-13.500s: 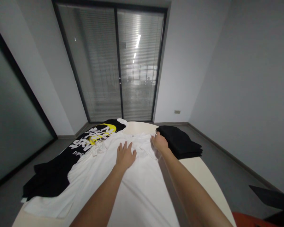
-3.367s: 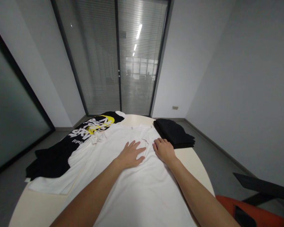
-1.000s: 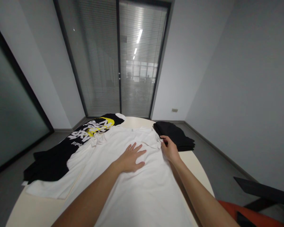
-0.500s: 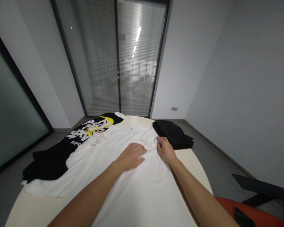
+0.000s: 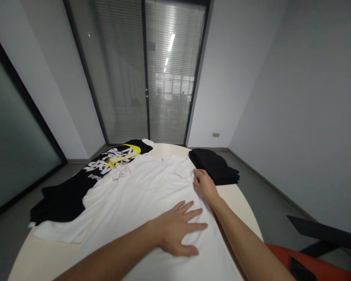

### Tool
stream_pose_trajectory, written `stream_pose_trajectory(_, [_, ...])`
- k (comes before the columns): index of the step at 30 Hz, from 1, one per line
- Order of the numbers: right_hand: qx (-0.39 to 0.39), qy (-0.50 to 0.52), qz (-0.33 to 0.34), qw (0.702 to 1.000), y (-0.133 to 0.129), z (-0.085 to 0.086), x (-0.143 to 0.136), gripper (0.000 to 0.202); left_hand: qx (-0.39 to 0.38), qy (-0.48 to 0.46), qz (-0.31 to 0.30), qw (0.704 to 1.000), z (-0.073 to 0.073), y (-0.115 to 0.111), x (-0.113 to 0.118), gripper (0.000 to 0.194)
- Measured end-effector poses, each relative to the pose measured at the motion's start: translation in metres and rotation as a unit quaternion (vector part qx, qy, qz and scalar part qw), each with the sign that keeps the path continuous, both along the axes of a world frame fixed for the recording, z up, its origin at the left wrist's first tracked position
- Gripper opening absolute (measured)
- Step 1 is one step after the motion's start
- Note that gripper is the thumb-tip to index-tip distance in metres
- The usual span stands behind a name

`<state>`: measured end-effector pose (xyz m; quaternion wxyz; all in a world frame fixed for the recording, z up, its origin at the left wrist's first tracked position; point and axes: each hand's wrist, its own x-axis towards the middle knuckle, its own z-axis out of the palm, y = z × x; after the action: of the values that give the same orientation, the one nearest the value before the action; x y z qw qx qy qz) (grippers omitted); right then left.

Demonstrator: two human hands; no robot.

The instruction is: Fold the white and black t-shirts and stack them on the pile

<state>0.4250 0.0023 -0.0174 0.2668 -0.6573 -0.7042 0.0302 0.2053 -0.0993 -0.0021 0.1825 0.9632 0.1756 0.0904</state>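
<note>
A white T-shirt (image 5: 152,191) lies spread across the round table (image 5: 242,207), its collar end away from me and one sleeve stretched out to the left. My left hand (image 5: 179,230) rests on the front of the shirt with fingers spread. At the shirt's right edge, near the far end, my right hand (image 5: 204,184) has its fingers curled around a bunched bit of the fabric. Wrinkles run across the cloth between the collar and my hands.
A neat stack of folded black clothes (image 5: 213,166) sits beyond my right hand. Left of the white shirt lies a black T-shirt (image 5: 76,191) with white and yellow print, partly overlapped. An orange-and-black chair (image 5: 307,257) stands at the lower right.
My left hand has slid toward me and slightly right over the shirt, and its fingers have spread wider. My right hand has kept its place at the shirt's edge.
</note>
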Motion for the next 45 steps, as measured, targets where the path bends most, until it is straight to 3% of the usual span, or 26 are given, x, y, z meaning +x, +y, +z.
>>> stream_pose_trajectory(6, [0.026, 0.033, 0.014, 0.999, 0.005, -0.006, 0.006, 0.042, -0.008, -0.006, -0.01, 1.0, -0.001, -0.002, 0.002, 0.077])
stream_pose_trajectory(8, [0.04, 0.044, 0.018, 0.998, 0.005, -0.006, 0.007, 0.043, -0.005, -0.025, 0.008, 1.0, -0.001, -0.002, 0.004, 0.07])
stream_pose_trajectory(11, [0.06, 0.051, 0.036, 0.996, 0.004, -0.003, 0.005, 0.045, 0.026, -0.07, 0.107, 0.991, -0.004, 0.003, 0.006, 0.053])
stream_pose_trajectory(15, [0.085, 0.047, 0.067, 0.993, -0.001, 0.006, -0.005, 0.049, 0.031, -0.156, 0.278, 0.947, -0.015, 0.019, 0.009, 0.042])
stream_pose_trajectory(21, [0.07, 0.105, 0.226, 0.966, -0.005, 0.006, -0.029, 0.058, -0.019, -0.247, 0.386, 0.889, -0.034, 0.038, 0.01, 0.045])
stream_pose_trajectory(24, [0.012, 0.162, 0.285, 0.945, -0.008, 0.001, -0.036, 0.063, -0.026, -0.26, 0.397, 0.88, -0.037, 0.039, 0.01, 0.052])
stream_pose_trajectory(28, [-0.019, 0.143, 0.248, 0.958, -0.014, 0.006, -0.034, 0.063, -0.038, -0.247, 0.404, 0.88, -0.038, 0.039, 0.01, 0.059])
stream_pose_trajectory(31, [-0.059, 0.062, 0.179, 0.98, -0.019, 0.018, -0.029, 0.042, -0.055, -0.235, 0.405, 0.882, -0.037, 0.039, 0.01, 0.062])
stream_pose_trajectory(34, [-0.108, 0.03, 0.164, 0.98, -0.021, 0.024, -0.027, 0.017, -0.084, -0.238, 0.402, 0.88, -0.035, 0.039, 0.009, 0.068])
stream_pose_trajectory(37, [-0.128, 0.104, 0.193, 0.967, -0.019, 0.021, -0.028, 0.021, -0.122, -0.248, 0.398, 0.875, -0.029, 0.041, 0.007, 0.071])
stream_pose_trajectory(40, [-0.181, 0.199, 0.249, 0.931, -0.02, 0.02, -0.027, 0.035, -0.137, -0.248, 0.375, 0.883, -0.021, 0.044, 0.004, 0.064])
stream_pose_trajectory(42, [-0.218, 0.194, 0.263, 0.92, -0.024, 0.026, -0.023, 0.04, -0.136, -0.232, 0.367, 0.891, -0.016, 0.048, 0.001, 0.059])
stream_pose_trajectory(45, [-0.291, 0.105, 0.243, 0.919, -0.037, 0.042, -0.015, 0.037, -0.129, -0.208, 0.373, 0.895, -0.013, 0.053, -0.003, 0.058])
